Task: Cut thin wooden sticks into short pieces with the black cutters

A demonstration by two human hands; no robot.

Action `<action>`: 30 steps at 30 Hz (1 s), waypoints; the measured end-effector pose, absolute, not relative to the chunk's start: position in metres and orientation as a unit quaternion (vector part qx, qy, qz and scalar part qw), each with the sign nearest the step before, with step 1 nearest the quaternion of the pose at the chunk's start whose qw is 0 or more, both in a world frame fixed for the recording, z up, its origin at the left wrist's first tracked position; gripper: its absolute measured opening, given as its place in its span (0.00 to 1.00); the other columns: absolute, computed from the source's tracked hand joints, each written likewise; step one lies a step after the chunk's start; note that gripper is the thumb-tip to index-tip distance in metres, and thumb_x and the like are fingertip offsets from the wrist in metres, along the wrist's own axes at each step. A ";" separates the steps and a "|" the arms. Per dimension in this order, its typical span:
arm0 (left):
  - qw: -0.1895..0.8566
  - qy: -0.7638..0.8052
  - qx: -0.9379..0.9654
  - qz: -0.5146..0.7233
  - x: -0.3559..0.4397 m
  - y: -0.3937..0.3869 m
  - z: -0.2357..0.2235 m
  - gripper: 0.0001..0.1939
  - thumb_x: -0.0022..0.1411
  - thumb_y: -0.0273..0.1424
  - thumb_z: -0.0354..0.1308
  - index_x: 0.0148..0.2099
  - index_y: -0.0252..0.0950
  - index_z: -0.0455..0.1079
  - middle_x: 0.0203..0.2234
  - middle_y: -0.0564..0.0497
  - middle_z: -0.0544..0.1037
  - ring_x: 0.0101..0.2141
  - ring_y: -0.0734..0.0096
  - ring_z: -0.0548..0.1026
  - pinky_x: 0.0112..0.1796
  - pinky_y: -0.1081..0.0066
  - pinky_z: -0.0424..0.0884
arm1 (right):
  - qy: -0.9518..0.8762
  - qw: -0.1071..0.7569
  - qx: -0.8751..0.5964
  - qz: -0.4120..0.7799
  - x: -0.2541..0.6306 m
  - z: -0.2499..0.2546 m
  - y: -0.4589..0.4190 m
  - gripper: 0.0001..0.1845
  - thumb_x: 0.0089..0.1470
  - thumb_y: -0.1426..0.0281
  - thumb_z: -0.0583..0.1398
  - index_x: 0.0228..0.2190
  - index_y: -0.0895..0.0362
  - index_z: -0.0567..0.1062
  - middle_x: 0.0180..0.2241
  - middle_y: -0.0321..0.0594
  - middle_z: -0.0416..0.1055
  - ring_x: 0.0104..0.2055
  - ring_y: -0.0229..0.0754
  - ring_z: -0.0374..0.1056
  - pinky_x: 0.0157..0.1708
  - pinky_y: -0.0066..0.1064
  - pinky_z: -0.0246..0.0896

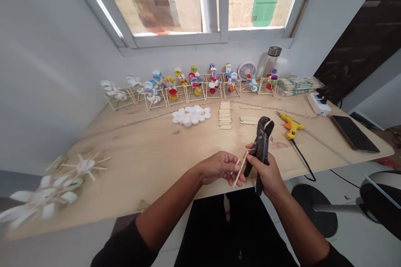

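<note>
Near the table's front edge, my left hand (224, 167) is closed on short wooden sticks (240, 170). One stick slants up to the fingertips of my right hand (266, 171), which touch its upper end. That right hand is also wrapped round a black pipe cutter (262, 138), held upright with its hooked jaw at the top. Just beyond the hands lie a stacked row of cut sticks (224, 114) and a smaller bundle of sticks (249, 120). To the left of these rests a pile of white bottle caps (191, 115).
A yellow glue gun (292, 125) with its cord, a phone (354, 133) and a power strip (318, 104) lie at the right. Stick frames with coloured caps (197, 85) line the wall. A small fan (247, 71) stands behind. Stick-and-cap wheels (86, 166) lie at the left.
</note>
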State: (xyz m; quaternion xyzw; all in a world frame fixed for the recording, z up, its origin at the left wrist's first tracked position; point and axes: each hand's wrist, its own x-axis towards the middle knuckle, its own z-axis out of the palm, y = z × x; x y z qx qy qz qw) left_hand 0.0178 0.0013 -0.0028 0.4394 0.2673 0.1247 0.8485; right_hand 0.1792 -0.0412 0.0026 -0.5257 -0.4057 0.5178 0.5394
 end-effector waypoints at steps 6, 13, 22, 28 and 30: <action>0.847 0.277 0.430 0.146 0.018 -0.010 -0.004 0.18 0.49 0.40 0.62 0.33 0.30 0.67 0.27 0.45 0.77 0.26 0.72 0.75 0.24 0.76 0.62 | -0.434 0.551 -0.558 0.444 0.172 -0.001 -0.048 0.14 0.43 0.67 0.62 0.35 0.57 0.70 0.25 0.32 0.66 0.25 0.36 0.62 0.29 0.28 0.58; 0.853 0.281 0.419 0.132 0.020 -0.025 -0.003 0.18 0.57 0.41 0.54 0.42 0.31 0.67 0.26 0.45 0.78 0.22 0.73 0.74 0.20 0.78 0.61 | -0.395 0.595 -0.567 0.411 0.166 -0.005 -0.054 0.14 0.44 0.67 0.61 0.36 0.56 0.69 0.26 0.32 0.66 0.25 0.34 0.63 0.27 0.27 0.59; 0.850 0.277 0.427 0.136 0.020 -0.034 -0.004 0.16 0.60 0.39 0.50 0.41 0.30 0.68 0.26 0.45 0.78 0.13 0.81 0.68 0.14 0.80 0.54 | -0.368 0.638 -0.549 0.395 0.167 -0.009 -0.061 0.14 0.44 0.69 0.61 0.37 0.55 0.69 0.28 0.31 0.65 0.28 0.34 0.63 0.30 0.27 0.58; 0.848 0.277 0.428 0.141 0.021 -0.035 -0.005 0.15 0.60 0.37 0.52 0.40 0.29 0.69 0.27 0.46 0.77 0.14 0.82 0.68 0.14 0.81 0.55 | -0.367 0.649 -0.548 0.380 0.167 -0.010 -0.062 0.14 0.44 0.70 0.62 0.37 0.56 0.70 0.28 0.32 0.64 0.29 0.35 0.62 0.31 0.27 0.57; 0.850 0.276 0.427 0.141 0.022 -0.036 -0.005 0.15 0.60 0.37 0.52 0.40 0.29 0.69 0.26 0.46 0.77 0.14 0.82 0.68 0.14 0.81 0.55 | -0.371 0.650 -0.547 0.376 0.167 -0.010 -0.063 0.14 0.44 0.69 0.62 0.37 0.56 0.70 0.28 0.32 0.64 0.29 0.35 0.62 0.31 0.27 0.57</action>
